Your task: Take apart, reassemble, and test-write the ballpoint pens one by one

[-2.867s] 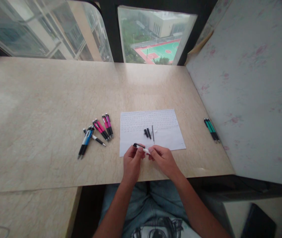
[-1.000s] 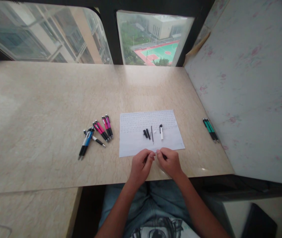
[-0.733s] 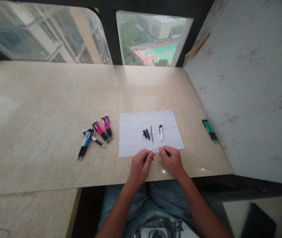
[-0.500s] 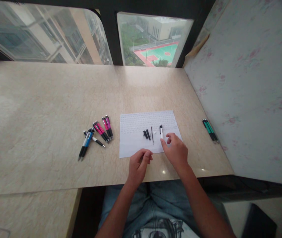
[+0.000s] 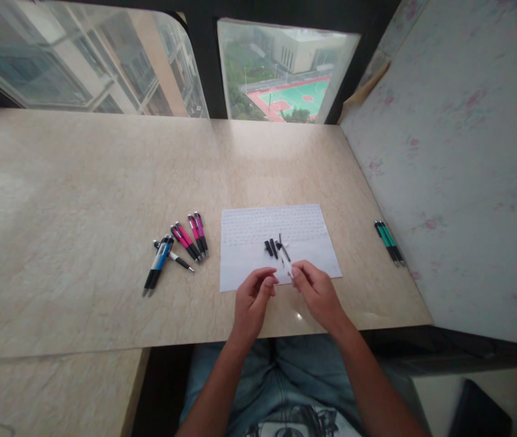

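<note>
In my right hand [image 5: 320, 292], thumb and fingers pinch the lower end of a white pen barrel [image 5: 286, 264] with a black clip end. The barrel tilts up and left over the sheet of paper [image 5: 235, 267]. My left hand [image 5: 253, 300] rests at the sheet's near edge, fingers curled toward the thumb; whatever they hold, if anything, is too small to make out. Short black pen parts [image 5: 268, 247] lie on the paper beyond the hands. A thin dark refill [image 5: 280, 238] lies beside them, partly covered by the barrel.
Left of the paper lie several pens: pink and purple ones [image 5: 185, 241], blue ones [image 5: 158, 265] and a white-and-black one [image 5: 181, 262]. Two green pens [image 5: 389, 243] lie near the wall [image 5: 468, 182] at the right. A window [image 5: 286, 73] is behind the table.
My right hand has taken hold of the white pen barrel and brought it left and nearer, toward my left hand. My left hand has hardly moved.
</note>
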### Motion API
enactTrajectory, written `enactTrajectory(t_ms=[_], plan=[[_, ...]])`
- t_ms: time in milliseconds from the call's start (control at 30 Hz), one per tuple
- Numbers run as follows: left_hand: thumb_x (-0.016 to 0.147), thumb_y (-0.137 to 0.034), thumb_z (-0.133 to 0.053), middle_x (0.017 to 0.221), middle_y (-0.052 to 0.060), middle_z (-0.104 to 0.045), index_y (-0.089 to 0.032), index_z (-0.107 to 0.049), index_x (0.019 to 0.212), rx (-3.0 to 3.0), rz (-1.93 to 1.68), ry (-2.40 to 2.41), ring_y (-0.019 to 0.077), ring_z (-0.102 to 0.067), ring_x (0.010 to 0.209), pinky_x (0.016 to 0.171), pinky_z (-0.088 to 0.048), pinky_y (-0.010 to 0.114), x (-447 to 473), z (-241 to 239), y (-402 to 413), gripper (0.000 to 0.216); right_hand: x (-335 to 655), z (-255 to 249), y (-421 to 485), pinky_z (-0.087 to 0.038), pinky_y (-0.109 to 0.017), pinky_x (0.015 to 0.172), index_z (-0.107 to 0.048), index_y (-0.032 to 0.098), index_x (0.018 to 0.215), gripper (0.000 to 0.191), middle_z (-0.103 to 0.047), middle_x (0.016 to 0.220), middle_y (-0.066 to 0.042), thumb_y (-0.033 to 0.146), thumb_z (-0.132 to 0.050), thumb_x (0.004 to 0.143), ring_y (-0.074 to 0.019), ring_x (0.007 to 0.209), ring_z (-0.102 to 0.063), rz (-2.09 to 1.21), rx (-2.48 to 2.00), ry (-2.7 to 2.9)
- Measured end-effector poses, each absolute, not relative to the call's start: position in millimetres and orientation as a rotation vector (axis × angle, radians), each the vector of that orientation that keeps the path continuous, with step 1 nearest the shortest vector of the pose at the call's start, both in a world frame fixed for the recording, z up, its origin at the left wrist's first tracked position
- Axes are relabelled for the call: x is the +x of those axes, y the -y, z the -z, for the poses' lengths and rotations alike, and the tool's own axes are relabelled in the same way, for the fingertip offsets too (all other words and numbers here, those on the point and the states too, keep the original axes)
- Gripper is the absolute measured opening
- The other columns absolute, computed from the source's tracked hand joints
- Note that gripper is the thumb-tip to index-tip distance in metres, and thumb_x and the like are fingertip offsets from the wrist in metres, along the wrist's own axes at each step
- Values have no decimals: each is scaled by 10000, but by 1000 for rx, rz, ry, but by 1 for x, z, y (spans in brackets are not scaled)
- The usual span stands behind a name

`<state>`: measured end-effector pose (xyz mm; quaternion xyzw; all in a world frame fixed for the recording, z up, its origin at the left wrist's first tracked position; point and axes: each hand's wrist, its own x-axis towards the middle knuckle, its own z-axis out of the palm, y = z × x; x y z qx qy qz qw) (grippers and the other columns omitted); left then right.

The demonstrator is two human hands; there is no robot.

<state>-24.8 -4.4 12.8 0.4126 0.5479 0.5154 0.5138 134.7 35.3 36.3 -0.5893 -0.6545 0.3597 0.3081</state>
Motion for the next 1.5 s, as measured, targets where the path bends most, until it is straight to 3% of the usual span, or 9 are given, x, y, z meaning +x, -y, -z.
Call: enactTrajectory(t_ms=[100, 233, 367, 467, 567, 733, 1100, 1333, 1500], plan=[[879, -408, -617, 778, 23, -667, -179, -681, 1006, 984, -1254, -1290, 131, -562, 647, 630, -451, 250, -26, -14, 4, 270, 129, -40, -23, -380, -241, 606, -580, 188, 813, 316, -543, 667, 19, 376, -400, 994, -130, 623, -518, -1265, -1292, 1813], [841, -398, -674, 716, 8, -638, -168, -691, 878, 960, -1252, -1302, 127, -545, 633, 618, -432, 244, -29, -13, 5, 233, 127, -39, -22, -366, -235, 602, -600, 180, 800, 335, -548, 663, 24, 367, -406, 998, -121, 614, -507, -1346, -1219, 1905], [853, -416, -661, 670, -4, -607, -166, -680, 886, 769, -1370, -1286, 119, -532, 624, 620, -420, 239, -30, -5, 5, 253, 128, -34, -33, -372, -251, 616, -591, 187, 770, 309, -584, 674, 6, 338, -426, 983, -143, 639, -546, -1047, -1494, 1971], [828, -417, -692, 722, 5, -618, -160, -677, 878, 600, -1455, -1211, 107, -533, 634, 616, -415, 228, -30, -2, 2, 262, 123, -31, -42, -381, -270, 648, -604, 189, 868, 120, -642, 813, -32, 272, -532, 914, -179, 751, -587, -618, -1830, 2053], [790, -402, -734, 759, 11, -627, -155, -678, 848, 463, -1502, -1129, 95, -536, 640, 619, -421, 218, -29, -1, -2, 260, 112, -31, -47, -388, -274, 628, -602, 190, 929, 121, -654, 914, -59, 302, -582, 890, -203, 830, -611, -411, -2008, 2147], [780, -381, -747, 780, 14, -633, -153, -679, 843, 413, -1504, -1093, 91, -546, 651, 630, -434, 218, -29, -1, -3, 245, 95, -35, -51, -402, -277, 600, -608, 191, 927, 146, -667, 936, -73, 327, -556, 916, -214, 855, -641, -299, -2151, 2185], [772, -418, -748, 752, 6, -627, -158, -679, 838, 449, -1483, -1146, 93, -533, 638, 627, -427, 225, -28, -4, -2, 278, 93, -39, -61, -359, -265, 560, -662, 173, 833, 178, -722, 852, -106, 248, -515, 902, -188, 702, -668, -288, -2254, 2100], [744, -362, -786, 787, 14, -634, -148, -691, 831, 292, -1529, -1057, 82, -546, 654, 624, -440, 206, -29, -8, -3, 249, 125, -35, -51, -448, -272, 620, -639, 192, 754, 132, -694, 708, -31, 248, -568, 849, -168, 644, -644, -738, -1796, 1840], [718, -342, -814, 836, 32, -652, -143, -685, 812, 195, -1581, -997, 76, -553, 655, 601, -447, 193, -31, -8, -6, 255, 147, -38, -30, -537, -292, 687, -665, 187, 953, 173, -712, 828, -52, 310, -598, 852, -178, 738, -674, -1060, -1538, 1615]])
